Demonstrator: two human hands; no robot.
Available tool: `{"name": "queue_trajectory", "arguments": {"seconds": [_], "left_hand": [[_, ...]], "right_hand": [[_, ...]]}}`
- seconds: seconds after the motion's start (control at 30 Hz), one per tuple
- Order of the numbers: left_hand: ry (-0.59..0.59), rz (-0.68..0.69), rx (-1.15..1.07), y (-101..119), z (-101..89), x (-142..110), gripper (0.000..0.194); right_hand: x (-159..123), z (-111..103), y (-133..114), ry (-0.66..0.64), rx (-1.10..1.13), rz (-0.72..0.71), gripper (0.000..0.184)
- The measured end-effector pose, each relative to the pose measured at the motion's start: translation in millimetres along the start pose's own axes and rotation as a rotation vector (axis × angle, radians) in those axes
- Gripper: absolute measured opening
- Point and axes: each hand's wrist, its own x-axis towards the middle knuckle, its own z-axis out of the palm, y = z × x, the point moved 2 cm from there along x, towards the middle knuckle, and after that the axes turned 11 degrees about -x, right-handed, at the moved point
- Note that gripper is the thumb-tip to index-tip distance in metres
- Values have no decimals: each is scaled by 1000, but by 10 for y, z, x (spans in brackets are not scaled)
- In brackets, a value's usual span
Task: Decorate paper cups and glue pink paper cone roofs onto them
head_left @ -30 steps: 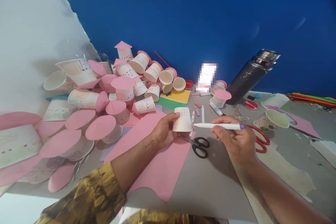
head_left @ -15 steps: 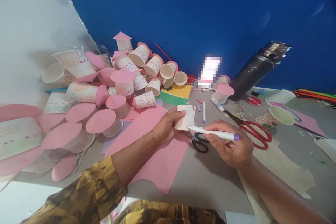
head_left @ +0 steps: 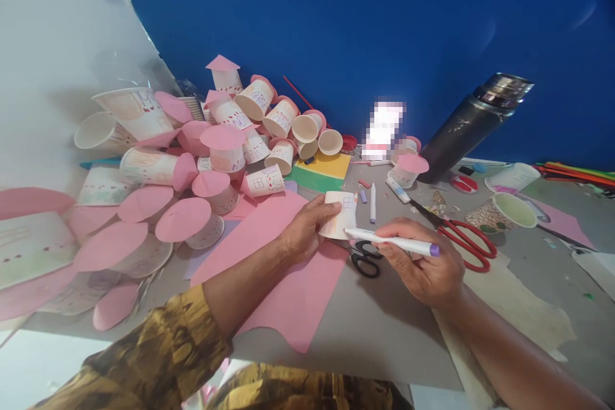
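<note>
My left hand (head_left: pixel 306 229) is closed around a white paper cup (head_left: pixel 334 221) with a small purple window drawn on its side. In my right hand (head_left: pixel 427 269) is a white felt-tip pen with a purple end (head_left: pixel 403 243); its tip meets the cup's lower right side, as far as I can see. Below the cup lies a large pink paper sheet (head_left: pixel 278 282). Black-handled scissors (head_left: pixel 366 260) rest partly under the hands. A purple-capped pen cap (head_left: pixel 363 196) and another white marker (head_left: pixel 373 205) lie just behind the cup.
Many decorated paper cups with pink paper roofs (head_left: pixel 182 220) are heaped on the left. A dark thermos (head_left: pixel 464 131) leans at the back right. Red-handled scissors (head_left: pixel 468 243), a patterned paper cup (head_left: pixel 504 213) and beige paper scraps (head_left: pixel 523 307) lie on the right.
The cup has turned slightly in my left hand, and the drawn window sits a little further right. The pen tip has shifted slightly upward.
</note>
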Motion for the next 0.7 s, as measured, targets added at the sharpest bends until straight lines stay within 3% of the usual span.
{"name": "queue_trajectory", "arguments": {"seconds": [0.33, 0.57, 0.7], "left_hand": [[-3, -35, -57, -35, -29, 24, 32], [30, 45, 71, -36, 25, -29, 32], [38, 53, 106, -22, 64, -65, 31]], "right_hand": [[-21, -22, 33, 23, -25, 60, 9], [4, -19, -45, 42, -43, -103, 9], [4, -15, -38, 42, -10, -117, 9]]}}
